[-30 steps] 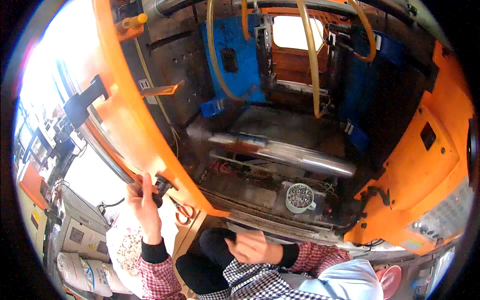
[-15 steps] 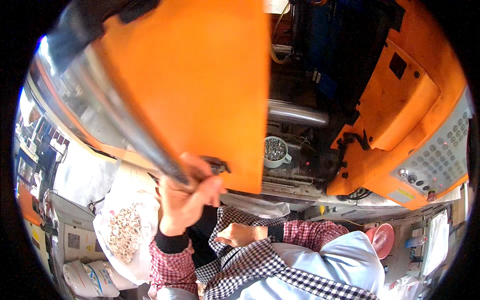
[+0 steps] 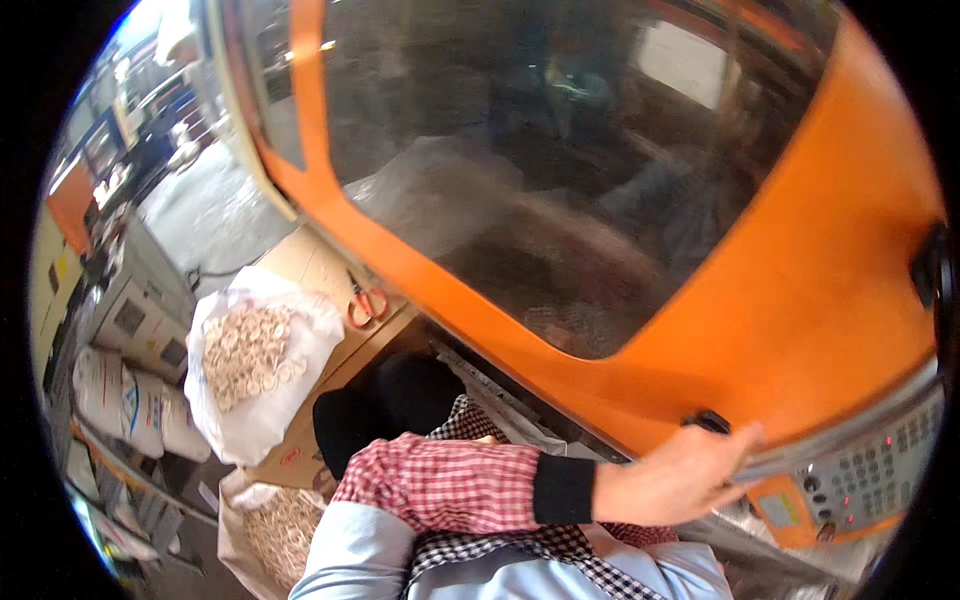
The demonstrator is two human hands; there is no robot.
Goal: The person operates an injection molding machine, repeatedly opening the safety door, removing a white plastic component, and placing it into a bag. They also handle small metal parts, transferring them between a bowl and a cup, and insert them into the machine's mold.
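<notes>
My left arm, in a red checkered sleeve with a black cuff, reaches across my body to the right. At its end my left hand (image 3: 672,478) is closed around the grey edge strip of the orange machine door (image 3: 800,350), beside a small black handle (image 3: 708,421). The door, with its large dark window (image 3: 560,200), covers the machine's opening. Only a sliver of my right hand (image 3: 488,440) shows behind the left sleeve near my lap; its fingers are hidden.
A keypad panel (image 3: 865,475) is at right, beside the door edge. At left, a white bag (image 3: 225,430) of small beige parts and red-handled scissors (image 3: 367,308) lie on cardboard. Below stands a box (image 3: 235,530) of similar pieces. Sacks (image 3: 105,395) stand farther left.
My left hand has moved the orange door rightward across the opening, hiding the cup and the machine's inside. The view has turned, and my left forearm now covers most of my right hand.
</notes>
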